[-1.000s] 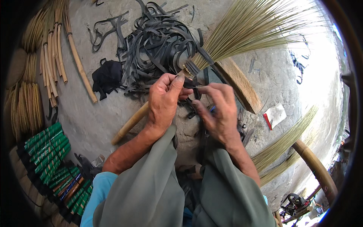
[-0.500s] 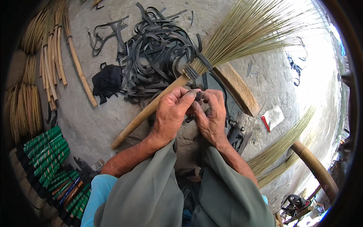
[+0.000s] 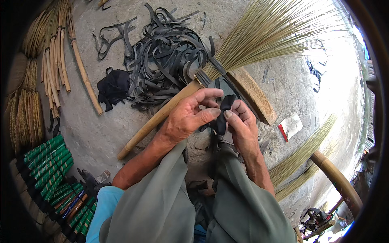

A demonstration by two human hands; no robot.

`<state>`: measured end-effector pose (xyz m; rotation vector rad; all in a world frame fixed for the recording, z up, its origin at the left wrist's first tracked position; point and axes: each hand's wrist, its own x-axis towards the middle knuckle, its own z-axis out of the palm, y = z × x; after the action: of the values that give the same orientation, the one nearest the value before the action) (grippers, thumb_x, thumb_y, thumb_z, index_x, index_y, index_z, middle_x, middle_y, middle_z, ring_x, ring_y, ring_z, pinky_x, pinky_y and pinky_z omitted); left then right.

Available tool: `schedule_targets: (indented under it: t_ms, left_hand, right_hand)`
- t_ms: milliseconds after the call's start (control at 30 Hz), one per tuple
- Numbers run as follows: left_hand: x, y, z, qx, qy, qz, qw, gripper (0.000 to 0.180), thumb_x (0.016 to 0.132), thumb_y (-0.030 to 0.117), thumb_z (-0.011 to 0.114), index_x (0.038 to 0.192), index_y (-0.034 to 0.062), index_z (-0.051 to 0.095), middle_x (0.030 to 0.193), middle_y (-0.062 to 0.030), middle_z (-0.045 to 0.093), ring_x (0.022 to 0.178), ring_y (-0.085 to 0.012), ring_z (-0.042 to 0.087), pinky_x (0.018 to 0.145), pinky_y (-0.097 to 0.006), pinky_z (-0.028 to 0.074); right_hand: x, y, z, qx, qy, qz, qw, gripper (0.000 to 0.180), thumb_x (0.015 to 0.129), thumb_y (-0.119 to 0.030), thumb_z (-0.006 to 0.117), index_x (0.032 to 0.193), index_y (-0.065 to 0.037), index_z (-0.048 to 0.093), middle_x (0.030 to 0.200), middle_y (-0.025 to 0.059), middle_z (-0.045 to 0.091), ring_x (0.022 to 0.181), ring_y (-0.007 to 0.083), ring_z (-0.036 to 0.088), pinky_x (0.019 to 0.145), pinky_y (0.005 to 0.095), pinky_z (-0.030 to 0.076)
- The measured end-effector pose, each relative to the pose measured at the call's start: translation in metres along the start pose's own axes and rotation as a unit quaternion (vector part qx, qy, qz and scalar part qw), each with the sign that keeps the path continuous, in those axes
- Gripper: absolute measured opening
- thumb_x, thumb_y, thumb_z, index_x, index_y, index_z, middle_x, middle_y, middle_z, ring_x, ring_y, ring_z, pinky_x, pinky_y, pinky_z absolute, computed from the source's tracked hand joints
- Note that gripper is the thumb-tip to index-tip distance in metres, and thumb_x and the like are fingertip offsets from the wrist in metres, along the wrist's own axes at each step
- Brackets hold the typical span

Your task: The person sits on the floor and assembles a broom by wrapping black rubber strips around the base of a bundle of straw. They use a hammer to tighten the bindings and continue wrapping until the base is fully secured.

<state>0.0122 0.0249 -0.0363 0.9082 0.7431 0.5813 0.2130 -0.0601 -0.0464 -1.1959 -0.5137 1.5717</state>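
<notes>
One black cloth (image 3: 220,123), mostly hidden before, now shows more; the right hand's (image 3: 244,127) fingers pinch it, the left hand's (image 3: 182,119) spread loosely beside it, apparently freed.

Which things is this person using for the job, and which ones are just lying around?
Probably for the job:
black floppy piece, pinched in the right hand
broom, lying close by
pile of black strips, near the broom

Seemingly just lying about:
red-and-white packet
green-wrapped rods
</notes>
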Motion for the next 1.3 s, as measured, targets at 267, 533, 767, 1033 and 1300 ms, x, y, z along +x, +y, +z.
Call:
schedule_targets:
  t_ms: [267,533,767,1033,1300]
  left_hand:
    - [0.002,-0.021,0.002,0.032,0.06,-0.002,0.998,0.019,0.103,0.015,0.083,0.113,0.0012,0.073,0.101,-0.0014,0.075,0.092,-0.0063,0.068,0.087,-0.026,0.057]
    - [0.011,-0.028,0.008,-0.045,0.024,-0.013,0.999,0.055,0.103,0.021,0.082,0.148,0.0013,0.057,0.129,-0.0052,0.07,0.111,-0.0087,0.066,0.096,-0.027,0.056]
    - [0.017,-0.041,0.004,-0.075,-0.017,-0.08,0.994,0.045,0.104,0.028,0.084,0.137,0.003,0.066,0.114,-0.0038,0.073,0.098,-0.009,0.067,0.086,-0.026,0.057]
    - [0.011,-0.029,0.01,-0.052,0.005,-0.078,0.996,0.019,0.11,0.021,0.073,0.118,0.0041,0.073,0.097,0.0018,0.073,0.074,-0.0047,0.064,0.066,-0.022,0.053]
    - [0.012,-0.027,0.012,-0.059,0.016,-0.071,0.996,0.024,0.112,0.022,0.07,0.128,0.0037,0.074,0.103,0.0019,0.074,0.087,-0.0029,0.065,0.075,-0.021,0.054]
  right_hand:
    - [-0.004,0.019,-0.002,-0.041,0.042,-0.027,0.998,0.01,0.108,-0.014,0.069,0.112,-0.007,0.064,0.097,-0.0055,0.06,0.08,0.0025,0.05,0.07,0.0208,0.04]
    - [-0.013,0.009,-0.006,0.075,0.068,0.014,0.995,0.014,0.11,-0.016,0.069,0.116,-0.008,0.059,0.104,0.0005,0.065,0.084,0.005,0.059,0.064,0.021,0.047]
    - [-0.013,0.01,-0.006,-0.002,0.054,0.014,0.998,0.013,0.11,-0.014,0.069,0.116,-0.007,0.06,0.097,-0.0033,0.061,0.079,0.0023,0.053,0.065,0.0202,0.043]
    - [-0.016,0.018,-0.006,-0.118,0.054,-0.01,0.991,0.023,0.113,-0.024,0.068,0.118,-0.002,0.064,0.097,-0.0026,0.062,0.084,0.0059,0.053,0.076,0.0262,0.047]
    - [-0.017,0.018,-0.003,-0.134,0.074,-0.016,0.988,0.041,0.113,-0.039,0.073,0.117,0.002,0.072,0.099,0.0008,0.07,0.091,0.0088,0.06,0.08,0.0277,0.051]
